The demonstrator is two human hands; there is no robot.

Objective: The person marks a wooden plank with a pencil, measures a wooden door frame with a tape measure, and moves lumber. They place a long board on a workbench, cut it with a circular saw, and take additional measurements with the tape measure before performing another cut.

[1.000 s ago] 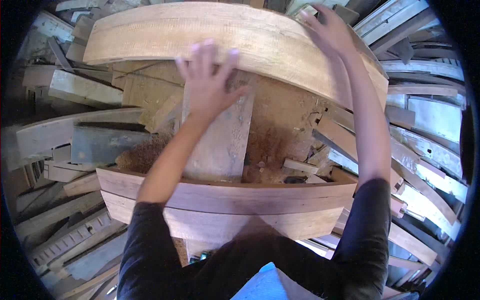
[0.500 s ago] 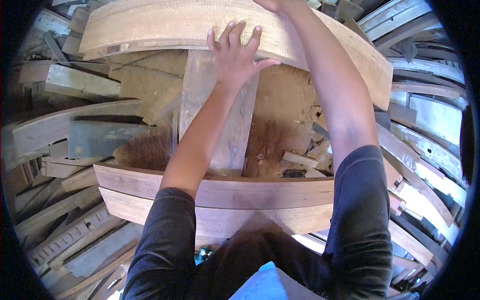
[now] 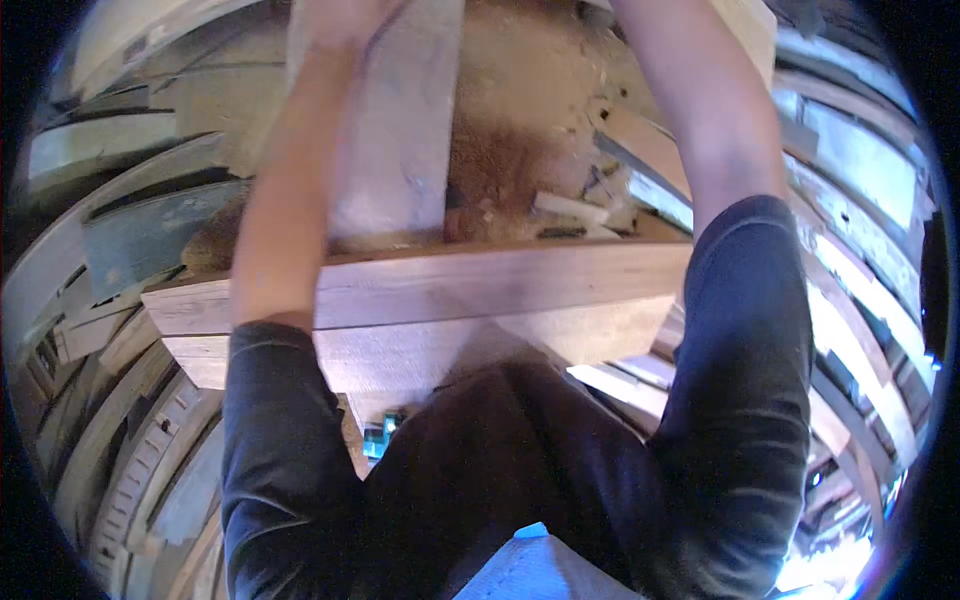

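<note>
At the top edge, my left hand (image 3: pixel 345 18) is blurred and partly cut off, over the far end of a wide greyish plank (image 3: pixel 405 150) that runs away from me. Its fingers cannot be made out. My right forearm reaches up out of the picture, so that hand is hidden. Beyond the plank, only the ends of a pale curved board (image 3: pixel 120 45) show, at the upper left and upper right. Close to my body, an upper reddish-brown board (image 3: pixel 480 282) and a lighter board (image 3: pixel 410 345) lie crosswise, one along the other.
Stacked timber offcuts crowd both sides, including a grey-blue board (image 3: pixel 150 235) at left and long pale strips (image 3: pixel 850 330) at right. Brown sawdust (image 3: pixel 510 150) and a small wood scrap (image 3: pixel 570 208) lie past the near boards. A teal object (image 3: pixel 378 438) sits beside my leg.
The view has shifted, so the far curved board has mostly left the top of the picture. My left hand, earlier spread on that board, now appears at the top edge above the plank.
</note>
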